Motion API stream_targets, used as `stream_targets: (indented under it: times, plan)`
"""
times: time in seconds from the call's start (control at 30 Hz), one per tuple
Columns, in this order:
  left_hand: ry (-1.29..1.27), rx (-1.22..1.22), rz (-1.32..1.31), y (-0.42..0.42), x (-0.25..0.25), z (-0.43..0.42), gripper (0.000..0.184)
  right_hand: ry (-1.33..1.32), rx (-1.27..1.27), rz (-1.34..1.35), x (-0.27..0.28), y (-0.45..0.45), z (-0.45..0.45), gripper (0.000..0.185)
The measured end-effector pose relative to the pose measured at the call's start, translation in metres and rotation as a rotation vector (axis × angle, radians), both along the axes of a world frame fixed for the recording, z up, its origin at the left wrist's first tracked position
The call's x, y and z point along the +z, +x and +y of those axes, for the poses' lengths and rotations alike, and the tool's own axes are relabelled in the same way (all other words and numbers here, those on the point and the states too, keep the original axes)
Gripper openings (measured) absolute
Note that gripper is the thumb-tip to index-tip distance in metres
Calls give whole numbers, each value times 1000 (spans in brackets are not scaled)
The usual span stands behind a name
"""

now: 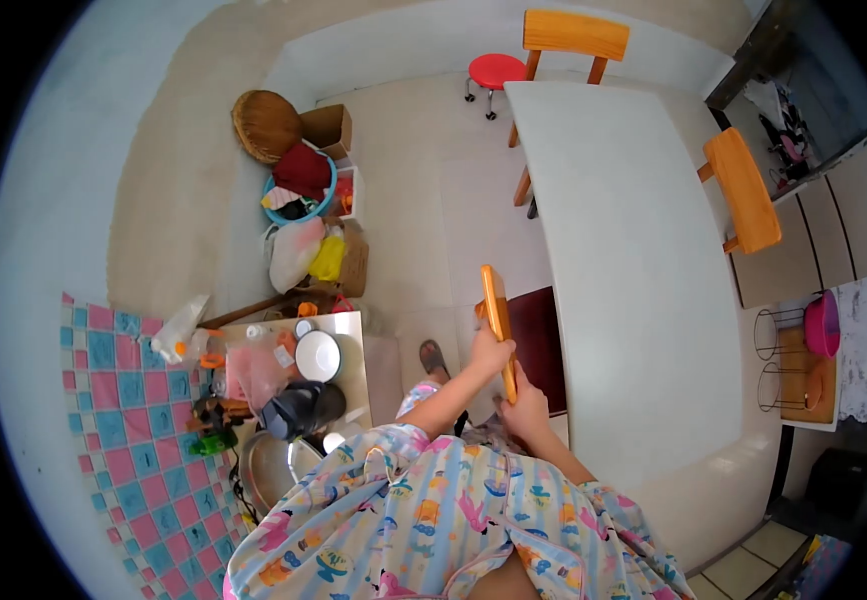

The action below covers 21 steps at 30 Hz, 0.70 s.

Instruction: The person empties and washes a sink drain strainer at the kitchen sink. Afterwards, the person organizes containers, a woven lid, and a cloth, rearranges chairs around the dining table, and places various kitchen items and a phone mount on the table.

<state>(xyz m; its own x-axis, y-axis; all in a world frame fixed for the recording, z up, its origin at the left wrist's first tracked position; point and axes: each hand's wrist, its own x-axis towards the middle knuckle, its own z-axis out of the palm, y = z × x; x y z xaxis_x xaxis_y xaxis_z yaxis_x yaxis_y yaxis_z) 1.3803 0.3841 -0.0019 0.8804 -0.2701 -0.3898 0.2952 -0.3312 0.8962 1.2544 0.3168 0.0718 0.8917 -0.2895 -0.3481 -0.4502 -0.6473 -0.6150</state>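
A wooden chair (pixel 498 308) stands at the left long side of the white table, its orange backrest seen edge-on from above. My left hand (pixel 493 352) is closed around the middle of that backrest. Nearer my body, my right hand (pixel 525 405) grips the same backrest at its near end. A dark red surface (pixel 536 345), apparently the chair's seat, lies partly under the edge of the white table (pixel 634 260). The chair's legs are mostly hidden.
Two more wooden chairs (pixel 576 35) (pixel 744 190) and a red stool (pixel 498 70) stand around the table. On my left, a counter (pixel 352 350) holds a white bowl (pixel 318 356) and a dark kettle (pixel 299 408). Baskets and boxes (pixel 354 262) line the wall.
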Motion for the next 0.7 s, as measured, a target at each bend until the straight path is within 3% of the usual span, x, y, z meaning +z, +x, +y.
stream_targets:
  times: [0.17, 0.3, 0.43, 0.57, 0.63, 0.7]
  plan:
    - [54, -7, 73, 47, 21, 15, 50, 23, -48, -73, 4, 43, 18, 74]
    - [132, -7, 42, 94, 76, 36, 52, 59, -43, -69, 32, 94, 37, 71]
    - [104, 80, -12, 150, 63, 55, 54, 34, 12, -150, 38, 151, 52, 70]
    - [75, 151, -17, 223, 16, 74, 45, 40, 82, -186, 31, 220, 60, 67]
    - [55, 184, -7, 263, 29, 78, 33, 20, 107, -201, 34, 265, 61, 64]
    - [23, 177, -96, 297, 37, 73, 36, 26, 88, -207, 29, 307, 60, 60]
